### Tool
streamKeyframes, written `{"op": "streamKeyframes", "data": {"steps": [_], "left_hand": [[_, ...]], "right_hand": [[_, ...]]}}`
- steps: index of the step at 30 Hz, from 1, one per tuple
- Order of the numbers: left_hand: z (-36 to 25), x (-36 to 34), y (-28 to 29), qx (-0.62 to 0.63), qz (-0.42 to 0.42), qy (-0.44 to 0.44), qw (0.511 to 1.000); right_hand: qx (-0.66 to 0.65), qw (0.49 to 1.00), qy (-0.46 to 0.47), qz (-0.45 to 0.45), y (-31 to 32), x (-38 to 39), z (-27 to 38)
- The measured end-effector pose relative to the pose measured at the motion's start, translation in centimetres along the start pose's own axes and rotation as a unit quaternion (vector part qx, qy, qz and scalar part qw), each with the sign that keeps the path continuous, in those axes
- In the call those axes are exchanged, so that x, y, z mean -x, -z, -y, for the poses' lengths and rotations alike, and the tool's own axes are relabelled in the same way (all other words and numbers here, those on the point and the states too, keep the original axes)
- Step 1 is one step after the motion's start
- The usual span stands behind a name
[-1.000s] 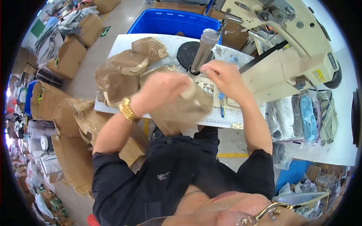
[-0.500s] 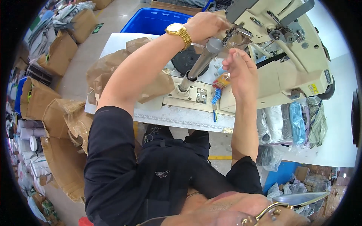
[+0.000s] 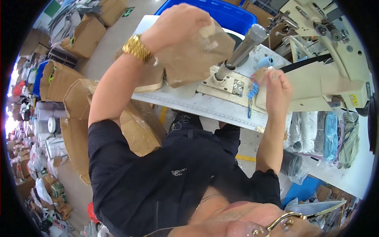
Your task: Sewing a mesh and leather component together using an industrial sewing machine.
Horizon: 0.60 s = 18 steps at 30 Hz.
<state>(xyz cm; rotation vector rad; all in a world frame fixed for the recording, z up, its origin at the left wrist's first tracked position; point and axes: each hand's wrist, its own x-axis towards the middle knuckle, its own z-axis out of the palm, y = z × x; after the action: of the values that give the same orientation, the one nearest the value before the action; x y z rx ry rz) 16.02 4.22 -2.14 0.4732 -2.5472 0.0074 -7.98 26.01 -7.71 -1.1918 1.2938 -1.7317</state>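
Observation:
My left hand point(image 3: 183, 25), with a gold watch point(image 3: 137, 48) on its wrist, is closed on the upper edge of a tan fabric piece point(image 3: 193, 59) with a mesh patch. The fabric hangs left of the grey post point(image 3: 245, 47) of the sewing machine point(image 3: 331, 75). Beyond the machine's arm, my right hand point(image 3: 279, 85) is pinched at the fingertips. A thin pale thread point(image 3: 270, 49) runs down to those fingers from the needle area point(image 3: 282, 23). A slim tool with a blue coiled part point(image 3: 252, 93) lies on the machine base beside my right hand.
A blue bin point(image 3: 221, 14) stands behind the white table point(image 3: 177, 103). Cardboard boxes point(image 3: 75, 130) are on the floor at left. Bagged fabric bundles point(image 3: 316, 134) lie to the right. A light-blue spool point(image 3: 265, 62) stands behind the post.
My left hand has moved left, away from the needle area, and the tan fabric now hangs from it. My right hand has dropped lower, with thread stretched above it. The view has shifted.

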Motion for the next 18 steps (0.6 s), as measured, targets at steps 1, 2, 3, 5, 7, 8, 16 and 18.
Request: {"op": "streamKeyframes", "data": {"steps": [1,2,3,5,7,8,16,18], "left_hand": [[2.3,-0.4,-0.7,-0.001,0.006,0.008,1.000],[5.0,-1.4,-1.5,0.035,-0.051,0.062,0.996],[6.7,-2.2,-2.4,0.071,-0.105,0.112,0.986],[6.8,-5.1,-0.9,-0.013,-0.298,0.030,0.954],[4.8,-5.9,-1.0,-0.077,-0.477,-0.067,0.873],[2.6,-5.1,-1.3,0.035,-0.329,0.043,0.943],[3.8,8.5,-19.2,0.223,0.116,0.251,0.935],[6.2,10.7,-23.0,0.137,0.147,0.259,0.945]], "right_hand": [[-0.004,1.000,-0.007,0.005,-0.1,1.1,-1.2],[0.006,0.999,-0.039,0.010,0.0,2.3,-2.4],[0.015,0.997,-0.071,0.009,0.1,3.5,-3.7],[0.049,0.994,-0.094,0.012,-0.2,5.8,-5.5],[0.074,0.989,-0.129,-0.013,0.1,8.2,-7.3],[0.083,0.988,-0.130,-0.009,1.0,9.5,-8.4],[0.085,0.953,-0.284,-0.060,2.8,18.6,-13.7],[0.079,0.950,-0.295,-0.063,2.5,19.7,-13.8]]}}
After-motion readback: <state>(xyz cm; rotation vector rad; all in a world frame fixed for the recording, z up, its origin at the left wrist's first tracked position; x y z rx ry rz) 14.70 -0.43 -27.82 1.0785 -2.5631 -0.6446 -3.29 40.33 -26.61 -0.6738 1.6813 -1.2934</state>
